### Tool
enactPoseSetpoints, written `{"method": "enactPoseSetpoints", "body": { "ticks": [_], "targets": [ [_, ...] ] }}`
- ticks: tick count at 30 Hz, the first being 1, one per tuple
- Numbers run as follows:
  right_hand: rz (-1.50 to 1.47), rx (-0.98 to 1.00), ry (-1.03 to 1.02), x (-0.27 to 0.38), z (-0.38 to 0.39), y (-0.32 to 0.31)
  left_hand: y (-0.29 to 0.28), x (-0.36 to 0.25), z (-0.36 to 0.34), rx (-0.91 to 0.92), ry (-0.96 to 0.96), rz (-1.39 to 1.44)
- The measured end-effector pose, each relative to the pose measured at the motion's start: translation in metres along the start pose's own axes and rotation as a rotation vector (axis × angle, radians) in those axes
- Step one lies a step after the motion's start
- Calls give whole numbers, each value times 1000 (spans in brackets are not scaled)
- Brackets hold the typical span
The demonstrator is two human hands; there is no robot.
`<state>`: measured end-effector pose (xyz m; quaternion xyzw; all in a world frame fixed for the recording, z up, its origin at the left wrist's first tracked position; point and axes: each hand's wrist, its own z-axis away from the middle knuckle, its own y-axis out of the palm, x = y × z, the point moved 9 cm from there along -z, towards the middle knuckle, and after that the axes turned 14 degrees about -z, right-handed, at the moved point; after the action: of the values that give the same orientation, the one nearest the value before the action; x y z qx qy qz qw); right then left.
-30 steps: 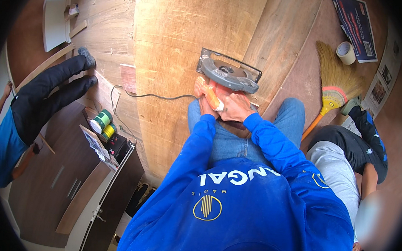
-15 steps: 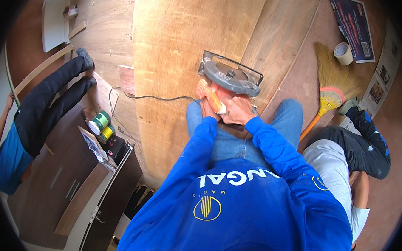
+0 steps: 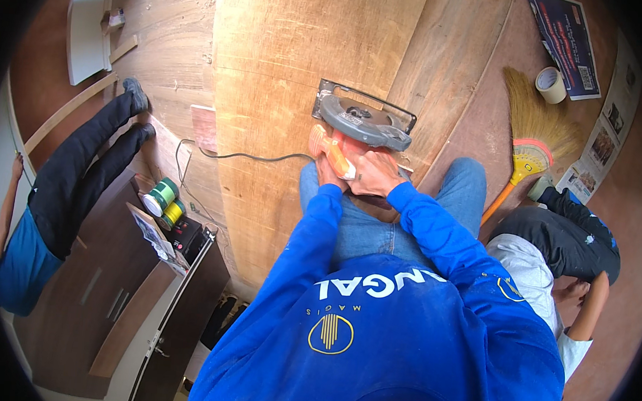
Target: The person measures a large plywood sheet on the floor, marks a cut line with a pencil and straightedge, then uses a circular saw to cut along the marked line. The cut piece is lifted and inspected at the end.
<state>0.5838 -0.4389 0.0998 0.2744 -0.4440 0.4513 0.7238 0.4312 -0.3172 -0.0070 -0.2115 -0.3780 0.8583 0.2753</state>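
Note:
A circular saw (image 3: 362,122) with a grey blade guard, a dark metal base and an orange-red body rests on a large sheet of plywood (image 3: 301,45), just in front of my knees. My left hand (image 3: 328,173) is closed around the saw's orange handle, its fingers partly hidden by the tool. On the other side of the body, my right hand (image 3: 378,172) is wrapped over the saw too. A black power cord (image 3: 254,157) runs left from the saw across the plywood. The blade's lower edge is hidden.
A broom (image 3: 528,151), a tape roll (image 3: 550,85) and printed sheets (image 3: 569,46) lie right of the plywood. One person (image 3: 546,251) crouches at the right; another (image 3: 64,192) stands at the left. Green and yellow rolls (image 3: 162,195) sit on a dark cabinet (image 3: 180,339).
The saw and both my hands have shifted slightly left. At the right, the crouching person's arm has moved up and outward; the person at the left has shifted a little.

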Motion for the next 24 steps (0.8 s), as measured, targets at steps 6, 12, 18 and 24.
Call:
{"method": "enactPoseSetpoints", "body": {
  "ticks": [6, 12, 18, 24],
  "targets": [
    [12, 9, 1, 2, -2, 2, 5, 7, -3, 64, -48, 133],
    [-2, 6, -2, 3, -3, 2, 5, 8, -2, 80, -22, 70],
    [0, 22, 14, 3, -6, 4, -4, 5, -1, 50, -18, 64],
    [14, 41, 21, 9, -8, 2, -6, 4, -5, 75, -8, 16]
  ]
}}
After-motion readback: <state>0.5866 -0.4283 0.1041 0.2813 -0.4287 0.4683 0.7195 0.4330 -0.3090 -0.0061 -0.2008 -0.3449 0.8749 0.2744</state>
